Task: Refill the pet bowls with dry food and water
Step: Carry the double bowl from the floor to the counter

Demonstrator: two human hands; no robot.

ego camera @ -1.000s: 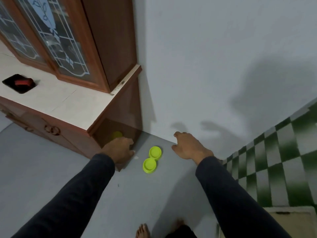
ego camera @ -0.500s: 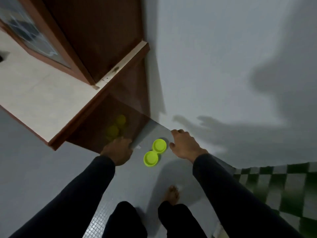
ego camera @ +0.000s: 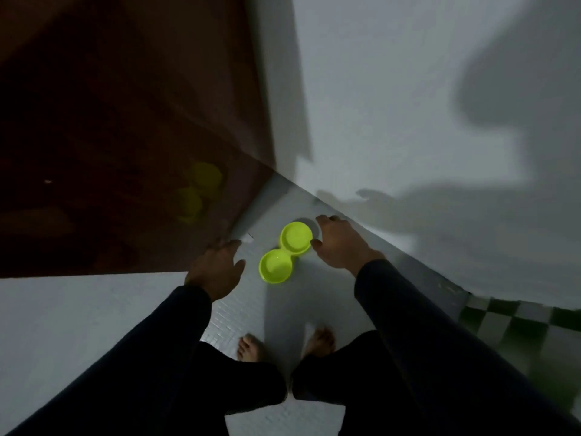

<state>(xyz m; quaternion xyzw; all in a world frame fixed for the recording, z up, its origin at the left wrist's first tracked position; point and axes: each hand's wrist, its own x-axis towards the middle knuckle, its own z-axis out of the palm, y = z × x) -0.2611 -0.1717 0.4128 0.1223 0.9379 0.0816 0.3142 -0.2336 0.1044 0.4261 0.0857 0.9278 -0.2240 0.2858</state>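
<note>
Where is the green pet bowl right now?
The green double bowl sits on the grey floor in the corner, between the wooden cabinet and the wall, with the right hand beside it.

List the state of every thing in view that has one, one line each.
Double pet bowl: on the floor near the wall, upright, both cups look empty.
Right hand: at the far cup's rim, fingers curled; actual grip cannot be told.
Left hand: open, holds nothing, apart from the bowl.
Cabinet side: glossy, reflects the bowl.
</note>
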